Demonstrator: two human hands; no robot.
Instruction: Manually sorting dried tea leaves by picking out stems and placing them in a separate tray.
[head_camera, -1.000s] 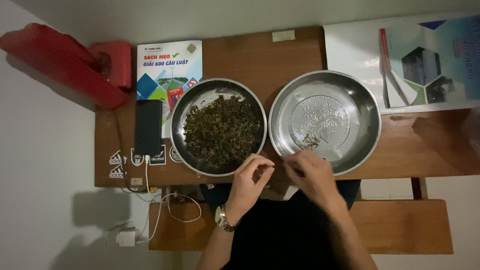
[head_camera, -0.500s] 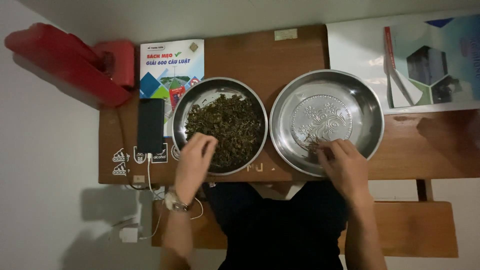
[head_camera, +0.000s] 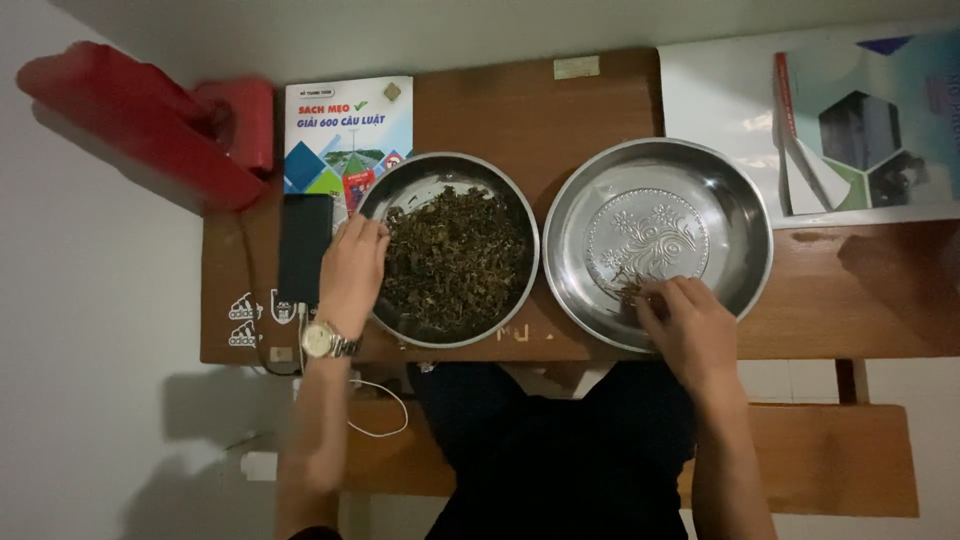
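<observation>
While over bowls (head_camera: 745, 230), both hands apart.

The table (head_camera: 600, 95) is reddish-brown wood. The bowl (head_camera: 420, 180) at nine o'clock of centre is plain silver metal, holding dark olive-green dried leaves (head_camera: 455, 260). The bowl (head_camera: 735, 215) at three o'clock is shiny silver with an embossed flower pattern on its bottom. At ten o'clock lie a red case (head_camera: 130, 125), a black phone (head_camera: 303, 245) and a white booklet (head_camera: 345, 125) with blue and green shapes. The wristwatch (head_camera: 322, 341) is silver with a pale face.
</observation>
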